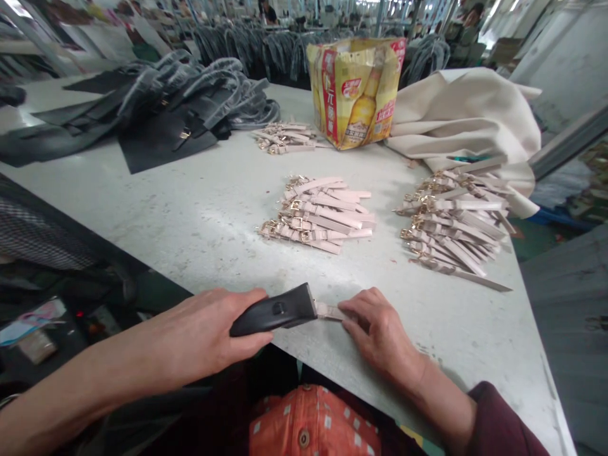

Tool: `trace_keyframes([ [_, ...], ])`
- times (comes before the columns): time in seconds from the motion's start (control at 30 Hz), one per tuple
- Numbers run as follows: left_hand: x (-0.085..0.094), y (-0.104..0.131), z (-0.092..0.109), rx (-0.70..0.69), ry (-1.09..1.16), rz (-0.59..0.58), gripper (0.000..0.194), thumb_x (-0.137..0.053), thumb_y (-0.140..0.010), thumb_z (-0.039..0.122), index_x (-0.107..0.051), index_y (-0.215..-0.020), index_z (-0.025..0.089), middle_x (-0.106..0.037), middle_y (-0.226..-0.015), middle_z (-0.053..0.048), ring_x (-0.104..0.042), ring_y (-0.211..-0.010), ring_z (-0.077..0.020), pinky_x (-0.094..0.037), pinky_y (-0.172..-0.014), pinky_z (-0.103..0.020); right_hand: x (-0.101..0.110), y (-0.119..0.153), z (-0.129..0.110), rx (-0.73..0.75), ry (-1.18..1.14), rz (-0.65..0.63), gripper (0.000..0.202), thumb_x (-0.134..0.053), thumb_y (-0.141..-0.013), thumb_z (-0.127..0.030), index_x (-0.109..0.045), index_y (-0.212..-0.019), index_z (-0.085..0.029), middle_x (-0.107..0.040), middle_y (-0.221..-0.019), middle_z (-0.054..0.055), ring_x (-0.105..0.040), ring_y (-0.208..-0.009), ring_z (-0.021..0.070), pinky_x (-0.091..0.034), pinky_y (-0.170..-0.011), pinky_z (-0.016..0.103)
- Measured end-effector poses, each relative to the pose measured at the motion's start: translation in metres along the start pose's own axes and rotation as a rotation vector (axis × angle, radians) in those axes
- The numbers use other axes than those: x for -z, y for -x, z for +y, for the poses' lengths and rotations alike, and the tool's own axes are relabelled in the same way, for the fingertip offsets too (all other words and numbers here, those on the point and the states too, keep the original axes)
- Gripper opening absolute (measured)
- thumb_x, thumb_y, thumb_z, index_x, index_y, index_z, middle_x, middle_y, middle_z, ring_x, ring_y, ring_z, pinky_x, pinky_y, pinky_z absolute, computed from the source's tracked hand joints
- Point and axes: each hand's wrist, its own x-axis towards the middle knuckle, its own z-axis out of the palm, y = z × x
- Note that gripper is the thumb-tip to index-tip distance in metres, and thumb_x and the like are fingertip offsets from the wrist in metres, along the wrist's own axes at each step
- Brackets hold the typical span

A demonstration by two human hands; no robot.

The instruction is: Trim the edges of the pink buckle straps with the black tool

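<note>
My left hand is wrapped round a black handheld tool, shaped much like a stapler, near the table's front edge. The tool's broad front end meets a short pale buckle strap. My right hand pinches the other end of that strap between thumb and fingers, low over the tabletop. The strap's buckle end is mostly hidden by the tool, and I cannot tell whether the tool clamps it. Beyond my hands lies a pile of pale pink straps with gold buckles.
A larger strap pile lies at right, a smaller one farther back. A yellow beer carton stands behind, beside draped cream material. Black leather pieces with plastic-wrapped handles cover the table's back left.
</note>
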Motion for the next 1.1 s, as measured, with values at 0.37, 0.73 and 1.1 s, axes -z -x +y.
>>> trace_keyframes([
  [0.37,0.003,-0.022,0.055,-0.149,-0.207,-0.127,0.019,-0.056,-0.094,0.043,-0.067,-0.094,0.028,-0.079,-0.084,-0.002,-0.074,-0.075,-0.0241,-0.043,-0.065,-0.031,-0.002,-0.002,0.005,-0.061,-0.209,-0.028,0.06,-0.069,-0.085,-0.004,-0.065,-0.142,-0.023,-0.073,-0.101,0.006,-0.069,-0.093,0.0234,-0.059,-0.085,0.039],
  [0.73,0.005,-0.031,0.038,-0.073,-0.156,-0.039,0.024,-0.059,-0.093,0.049,-0.068,-0.091,0.027,-0.079,-0.079,-0.001,-0.073,-0.072,-0.0222,-0.041,-0.064,-0.03,0.003,-0.005,0.01,-0.109,-0.261,-0.053,0.073,-0.066,-0.082,0.001,-0.058,-0.151,-0.022,-0.074,-0.109,0.007,-0.068,-0.101,0.0235,-0.059,-0.094,0.042],
  [1.1,0.013,-0.022,0.047,-0.069,-0.257,-0.103,0.026,-0.056,-0.094,0.048,-0.071,-0.099,0.028,-0.082,-0.092,-0.004,-0.077,-0.084,-0.0267,-0.047,-0.071,-0.032,0.003,-0.007,0.008,-0.132,-0.26,-0.062,0.075,-0.069,-0.079,0.005,-0.06,-0.149,-0.023,-0.074,-0.108,0.006,-0.069,-0.1,0.0223,-0.059,-0.091,0.039],
])
